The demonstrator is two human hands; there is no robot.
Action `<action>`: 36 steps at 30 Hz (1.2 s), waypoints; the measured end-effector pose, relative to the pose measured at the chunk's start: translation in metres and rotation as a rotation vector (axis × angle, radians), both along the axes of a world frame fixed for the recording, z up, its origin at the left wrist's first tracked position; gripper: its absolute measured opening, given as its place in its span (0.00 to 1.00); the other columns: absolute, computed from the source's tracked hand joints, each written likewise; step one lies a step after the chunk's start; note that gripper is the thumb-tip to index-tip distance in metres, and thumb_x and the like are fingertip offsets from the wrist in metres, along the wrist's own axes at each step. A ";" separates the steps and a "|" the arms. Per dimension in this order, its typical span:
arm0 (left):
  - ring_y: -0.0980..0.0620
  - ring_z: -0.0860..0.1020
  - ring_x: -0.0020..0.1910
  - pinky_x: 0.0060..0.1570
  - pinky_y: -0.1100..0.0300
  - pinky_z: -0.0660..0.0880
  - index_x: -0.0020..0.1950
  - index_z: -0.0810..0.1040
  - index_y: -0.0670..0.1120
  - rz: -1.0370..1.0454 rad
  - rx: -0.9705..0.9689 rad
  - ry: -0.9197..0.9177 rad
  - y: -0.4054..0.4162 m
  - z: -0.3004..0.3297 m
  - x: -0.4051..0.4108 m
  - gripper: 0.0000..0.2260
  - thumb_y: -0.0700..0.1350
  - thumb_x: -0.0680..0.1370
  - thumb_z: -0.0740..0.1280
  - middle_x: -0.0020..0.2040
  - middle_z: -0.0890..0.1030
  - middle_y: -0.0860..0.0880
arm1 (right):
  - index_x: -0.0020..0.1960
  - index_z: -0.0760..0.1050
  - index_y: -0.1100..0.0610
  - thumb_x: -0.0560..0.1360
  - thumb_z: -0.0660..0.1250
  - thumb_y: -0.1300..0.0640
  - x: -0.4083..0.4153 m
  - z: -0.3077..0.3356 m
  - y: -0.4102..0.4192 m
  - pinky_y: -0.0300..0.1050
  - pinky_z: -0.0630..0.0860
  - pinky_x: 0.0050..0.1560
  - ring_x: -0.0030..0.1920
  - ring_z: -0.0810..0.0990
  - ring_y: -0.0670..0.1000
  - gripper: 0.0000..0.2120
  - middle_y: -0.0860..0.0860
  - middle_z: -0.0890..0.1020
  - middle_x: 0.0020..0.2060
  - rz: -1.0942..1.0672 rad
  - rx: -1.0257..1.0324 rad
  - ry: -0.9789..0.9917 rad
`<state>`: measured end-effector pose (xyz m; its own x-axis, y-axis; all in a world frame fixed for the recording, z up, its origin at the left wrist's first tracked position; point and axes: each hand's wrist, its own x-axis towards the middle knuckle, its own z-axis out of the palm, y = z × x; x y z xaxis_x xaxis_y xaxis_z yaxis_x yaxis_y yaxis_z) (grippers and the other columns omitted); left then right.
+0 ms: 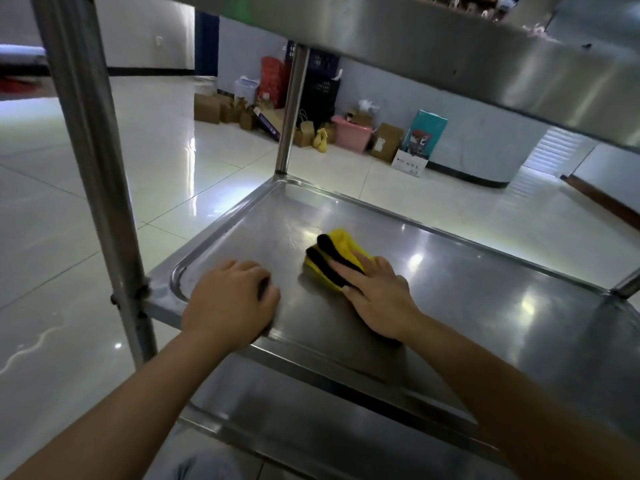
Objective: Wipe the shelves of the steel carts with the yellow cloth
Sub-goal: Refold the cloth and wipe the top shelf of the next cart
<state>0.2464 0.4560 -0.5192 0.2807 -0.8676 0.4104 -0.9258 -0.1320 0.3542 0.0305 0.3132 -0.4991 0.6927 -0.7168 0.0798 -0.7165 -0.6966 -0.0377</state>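
Pale glossy floor tiles (86, 209) surround the steel cart's middle shelf (467, 306), whose right half is bare inside its raised rim. Left hand (230, 301) curls over the near rim, fingers bent. Right hand (379, 294) presses flat, fingers straight, on the yellow cloth (341, 242) mid-shelf.

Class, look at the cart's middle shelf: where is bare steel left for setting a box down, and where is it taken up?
Bare: the shelf right of the right hand, and the far corner beyond the yellow cloth. Crowded: the near-left part, where the left hand grips the rim beside the cloth.
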 end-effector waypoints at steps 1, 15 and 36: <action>0.54 0.75 0.52 0.46 0.60 0.65 0.52 0.82 0.52 -0.003 0.000 0.001 0.001 -0.001 0.001 0.14 0.56 0.79 0.59 0.52 0.81 0.55 | 0.72 0.51 0.29 0.79 0.49 0.43 -0.004 0.002 -0.002 0.59 0.65 0.64 0.70 0.58 0.55 0.22 0.45 0.55 0.76 0.095 0.038 -0.044; 0.52 0.70 0.65 0.66 0.55 0.64 0.66 0.74 0.54 0.024 0.102 0.035 -0.005 0.002 0.001 0.22 0.61 0.78 0.52 0.66 0.75 0.54 | 0.73 0.55 0.33 0.81 0.52 0.48 0.126 0.007 -0.061 0.66 0.51 0.71 0.75 0.48 0.58 0.22 0.45 0.51 0.77 -0.185 0.104 -0.054; 0.44 0.65 0.71 0.71 0.48 0.59 0.77 0.56 0.43 0.228 -0.044 0.205 -0.003 0.009 -0.005 0.33 0.55 0.76 0.57 0.73 0.67 0.43 | 0.71 0.66 0.41 0.79 0.58 0.57 0.122 0.005 0.009 0.56 0.60 0.67 0.72 0.58 0.51 0.22 0.44 0.65 0.72 0.378 0.106 -0.192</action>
